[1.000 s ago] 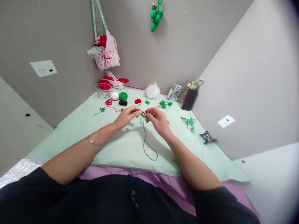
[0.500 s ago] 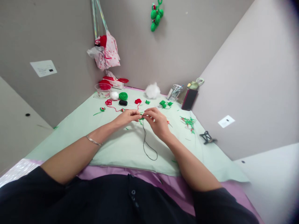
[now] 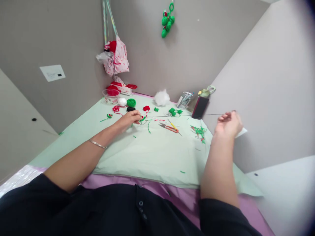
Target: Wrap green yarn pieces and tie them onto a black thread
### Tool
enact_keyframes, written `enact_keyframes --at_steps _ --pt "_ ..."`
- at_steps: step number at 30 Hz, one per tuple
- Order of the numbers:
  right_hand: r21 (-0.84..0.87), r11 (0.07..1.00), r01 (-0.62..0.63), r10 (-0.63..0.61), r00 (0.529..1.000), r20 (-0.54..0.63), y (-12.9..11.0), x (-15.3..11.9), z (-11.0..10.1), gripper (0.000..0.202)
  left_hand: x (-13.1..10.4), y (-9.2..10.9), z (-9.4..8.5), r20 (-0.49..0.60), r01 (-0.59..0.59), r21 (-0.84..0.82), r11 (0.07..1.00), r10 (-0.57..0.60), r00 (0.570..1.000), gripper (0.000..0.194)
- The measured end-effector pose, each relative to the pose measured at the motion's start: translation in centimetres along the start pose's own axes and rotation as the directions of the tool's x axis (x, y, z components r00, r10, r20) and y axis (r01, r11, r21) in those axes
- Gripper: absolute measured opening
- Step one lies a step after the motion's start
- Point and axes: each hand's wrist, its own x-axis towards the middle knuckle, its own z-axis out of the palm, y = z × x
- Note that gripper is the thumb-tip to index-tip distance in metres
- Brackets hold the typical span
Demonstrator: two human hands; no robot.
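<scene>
My left hand (image 3: 131, 119) pinches a small green-and-red crocheted piece (image 3: 142, 119) above the table. From that piece a dark thread (image 3: 167, 116) runs taut to the right, up to my right hand (image 3: 228, 124), which is raised near the right wall with its fingers closed on the thread's end. Whether a needle is in those fingers I cannot make out. Between the hands, on the cloth, lie orange-handled thread snips (image 3: 169, 128) and a yellow crochet hook (image 3: 172, 124). Another small green-and-red piece (image 3: 109, 116) rests left of my left hand.
At the back are a plastic tub (image 3: 111, 97) of red yarn, green yarn (image 3: 131, 103), white stuffing (image 3: 161, 98), a cup of tools (image 3: 185, 100) and a phone (image 3: 200, 107) leaning on a bottle. Yarn scraps (image 3: 199, 132) lie to the right. A bag (image 3: 118, 57) hangs on the wall.
My right hand has moved far to the right and up, away from my left hand. The dark thread, slack in a loop before, is now stretched straight. My left hand shifted slightly left.
</scene>
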Motion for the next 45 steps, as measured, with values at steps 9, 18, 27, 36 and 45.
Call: enact_keyframes --at_steps 9,18,27,36,45 --pt "-0.009 0.976 -0.216 0.18 0.789 0.587 -4.5 -9.6 11.6 0.024 -0.4 -0.3 1.0 0.104 0.037 -0.007 0.999 -0.036 0.994 0.023" --pt "-0.089 0.995 0.043 0.032 0.716 0.697 -5.0 -12.5 12.9 0.015 -0.2 -1.1 0.9 0.173 0.035 0.022 0.999 -0.038 0.984 0.022" --pt "0.256 0.951 -0.176 0.132 0.975 0.177 -3.5 -5.4 7.9 0.015 -0.1 -0.5 0.5 0.109 0.045 0.054 0.998 -0.051 0.993 0.023" --pt "0.115 0.991 -0.073 0.034 0.951 0.308 -4.9 -7.7 9.5 0.03 -0.3 -0.6 0.7 0.113 0.009 -0.057 0.998 -0.002 0.994 0.027" --pt "-0.124 0.946 0.3 -0.172 0.786 0.594 -5.5 -11.5 11.6 0.012 -0.5 -0.3 0.8 0.113 0.022 -0.014 1.0 -0.02 0.993 0.036"
